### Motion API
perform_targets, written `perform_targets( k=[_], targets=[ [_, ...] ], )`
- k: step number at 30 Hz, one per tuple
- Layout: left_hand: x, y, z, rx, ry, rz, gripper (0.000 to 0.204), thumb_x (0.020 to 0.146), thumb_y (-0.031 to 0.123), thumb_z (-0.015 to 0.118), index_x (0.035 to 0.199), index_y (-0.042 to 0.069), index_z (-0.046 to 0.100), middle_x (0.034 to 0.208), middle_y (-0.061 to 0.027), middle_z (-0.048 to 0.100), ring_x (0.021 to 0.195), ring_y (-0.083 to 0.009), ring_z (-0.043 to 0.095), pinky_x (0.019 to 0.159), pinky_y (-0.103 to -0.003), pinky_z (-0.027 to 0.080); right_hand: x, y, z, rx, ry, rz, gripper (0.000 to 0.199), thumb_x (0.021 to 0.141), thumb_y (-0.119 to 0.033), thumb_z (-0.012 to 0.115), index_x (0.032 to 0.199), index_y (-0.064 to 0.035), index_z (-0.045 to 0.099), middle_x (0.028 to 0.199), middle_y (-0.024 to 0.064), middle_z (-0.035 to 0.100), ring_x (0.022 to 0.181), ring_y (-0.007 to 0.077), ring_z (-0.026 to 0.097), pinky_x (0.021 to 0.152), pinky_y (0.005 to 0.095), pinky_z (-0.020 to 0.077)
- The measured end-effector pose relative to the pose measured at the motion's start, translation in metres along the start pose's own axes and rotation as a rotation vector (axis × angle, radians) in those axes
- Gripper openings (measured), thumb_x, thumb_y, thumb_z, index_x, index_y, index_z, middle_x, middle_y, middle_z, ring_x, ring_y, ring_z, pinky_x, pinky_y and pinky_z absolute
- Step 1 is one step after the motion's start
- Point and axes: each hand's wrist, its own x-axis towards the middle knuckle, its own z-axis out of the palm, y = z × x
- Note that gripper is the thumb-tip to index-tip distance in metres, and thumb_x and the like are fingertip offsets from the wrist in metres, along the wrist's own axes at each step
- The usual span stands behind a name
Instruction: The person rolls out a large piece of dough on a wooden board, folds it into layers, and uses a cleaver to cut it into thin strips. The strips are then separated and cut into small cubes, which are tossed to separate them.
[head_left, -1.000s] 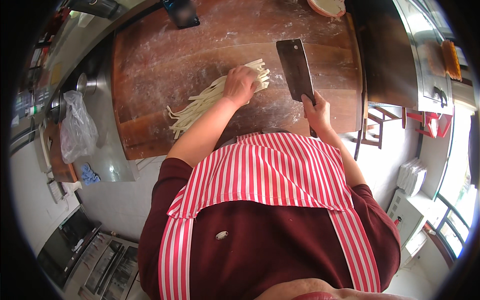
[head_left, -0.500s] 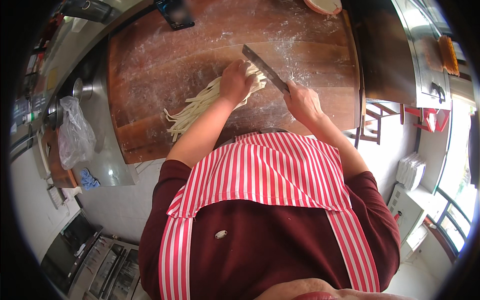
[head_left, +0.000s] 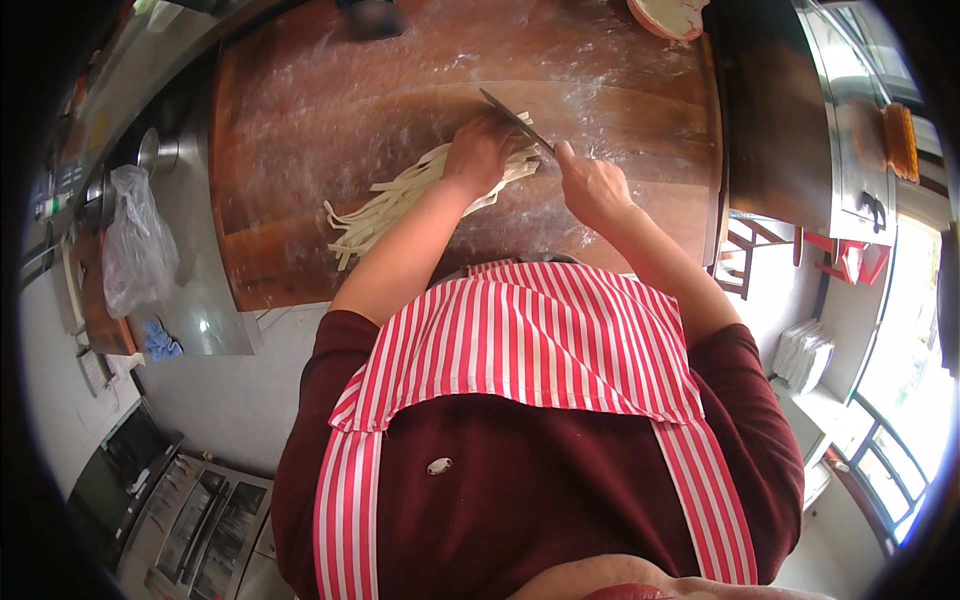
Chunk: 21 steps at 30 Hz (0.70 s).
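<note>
noodle strips point(head_left: 395, 200) under left hand point(head_left: 483, 152), cleaver point(head_left: 515, 120) seemingly touching

A working kitchen, probably a commercial one. Centred on a large floured wooden board point(head_left: 300, 150) with a bundle of cut noodle strips point(head_left: 400, 200) lying on it. Left of the board, a stainless counter point(head_left: 200, 300) with a metal pot point(head_left: 158, 150) and a tied plastic bag point(head_left: 135, 250). Below the board's left corner — what looks like steel equipment point(head_left: 190, 520), too dim to identify. Right of the board — a dark cabinet point(head_left: 775, 120).
</note>
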Motion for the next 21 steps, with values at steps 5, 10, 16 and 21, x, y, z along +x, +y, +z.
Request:
perform_targets(
  k=[5,10,16,21],
  targets=[
    [-0.002,0.0,-0.009,-0.106,-0.041,-0.041,0.024,0.09,0.007,0.054,0.11,0.005,0.067,0.11,-0.0164,0.066,0.107,-0.0379,0.059,0.093,-0.046,0.048,0.019,0.009,0.011,0.03,0.048,0.044,0.024,0.088,-0.004,0.05,0.11,-0.0066,0.044,0.076,0.0208,0.068,0.075,0.0417,0.068,0.064,0.0517,0.051],
    [-0.013,-0.004,-0.02,-0.143,0.001,-0.175,0.024,0.09,0.006,0.053,0.11,0.005,0.067,0.112,-0.017,0.064,0.107,-0.0382,0.059,0.091,-0.046,0.048,0.001,-0.008,-0.01,0.057,0.021,0.019,0.027,0.088,-0.004,0.05,0.114,-0.006,0.044,0.078,0.0213,0.068,0.077,0.0412,0.068,0.064,0.0516,0.0509],
    [-0.014,-0.002,-0.017,-0.071,-0.029,-0.035,0.024,0.086,0.003,0.059,0.108,0.002,0.067,0.116,-0.0175,0.063,0.108,-0.037,0.058,0.094,-0.044,0.047,0.005,-0.003,0.019,0.04,0.031,-0.024,0.025,0.092,-0.011,0.05,0.115,-0.0061,0.044,0.069,0.0236,0.064,0.067,0.0447,0.064,0.06,0.0537,0.0486],
    [-0.016,-0.007,-0.017,-0.09,-0.048,-0.028,0.024,0.087,0.008,0.059,0.109,0.005,0.068,0.114,-0.0173,0.065,0.106,-0.0375,0.059,0.092,-0.045,0.049,0.018,0.004,0.036,0.097,0.152,0.002,0.025,0.091,-0.012,0.051,0.115,-0.0055,0.044,0.068,0.024,0.063,0.066,0.0448,0.064,0.059,0.0539,0.0482]
  ],
)
